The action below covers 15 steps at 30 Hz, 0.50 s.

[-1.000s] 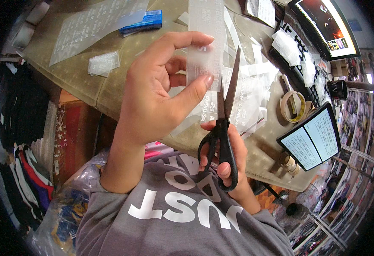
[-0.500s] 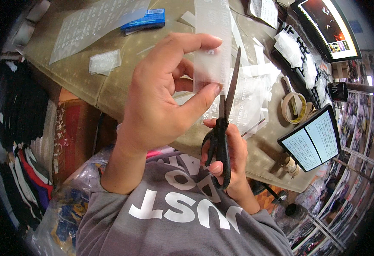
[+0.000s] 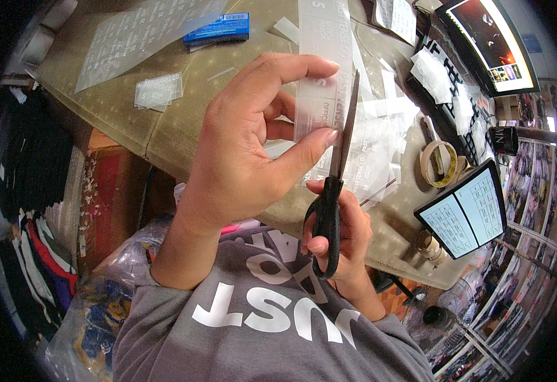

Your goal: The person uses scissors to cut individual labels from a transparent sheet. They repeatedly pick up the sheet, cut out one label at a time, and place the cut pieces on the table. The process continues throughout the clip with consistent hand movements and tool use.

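Between thumb and fingers, my left hand (image 3: 230, 146) pinches a long strip of translucent film (image 3: 316, 35) with pale printing, held up above the table. My right hand (image 3: 356, 239) grips black-handled scissors (image 3: 348, 137), their blades pointing away from me and brought together. These blades lie along the strip's right side, close to my left thumb tip; whether they touch the film I cannot tell. Beneath the strip and scissors lies a loose heap of cut printed film pieces (image 3: 377, 153), partly hidden by my hands.
A larger printed film sheet (image 3: 125, 48) and a blue box (image 3: 218, 29) lie at the far left. Nearer is a small stack of cut film pieces (image 3: 157, 92). To the right are a tape roll (image 3: 426, 167), a tablet (image 3: 461, 209), a keyboard (image 3: 447, 105) and a monitor (image 3: 475, 35).
The scissor blades, slightly apart before, have come together as the right fingers closed. The strip and left hand have shifted slightly right, and the strip's printing shows more clearly.
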Tool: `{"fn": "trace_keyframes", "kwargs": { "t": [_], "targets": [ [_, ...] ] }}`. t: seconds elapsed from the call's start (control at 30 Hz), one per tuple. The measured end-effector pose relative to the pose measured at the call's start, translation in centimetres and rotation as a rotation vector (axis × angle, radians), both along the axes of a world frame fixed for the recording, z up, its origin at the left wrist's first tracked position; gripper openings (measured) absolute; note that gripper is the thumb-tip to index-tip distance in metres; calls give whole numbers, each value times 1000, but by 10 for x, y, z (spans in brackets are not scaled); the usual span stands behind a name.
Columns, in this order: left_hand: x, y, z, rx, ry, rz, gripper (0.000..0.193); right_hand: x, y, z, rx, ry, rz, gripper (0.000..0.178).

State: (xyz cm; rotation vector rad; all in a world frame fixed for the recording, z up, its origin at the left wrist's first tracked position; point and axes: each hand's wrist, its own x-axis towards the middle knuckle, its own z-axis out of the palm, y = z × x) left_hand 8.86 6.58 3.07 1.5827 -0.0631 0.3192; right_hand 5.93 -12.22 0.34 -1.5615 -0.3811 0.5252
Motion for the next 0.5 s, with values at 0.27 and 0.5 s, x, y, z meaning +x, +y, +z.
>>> {"fn": "trace_keyframes", "kwargs": {
  "t": [0.27,0.5],
  "targets": [
    [0,0,1,-11,-2,-1,52,-1,0,0,-2,-41,-25,67],
    [0,-1,-1,-38,11,6,52,-5,-3,3,-87,8,-20,65]
  ]
}}
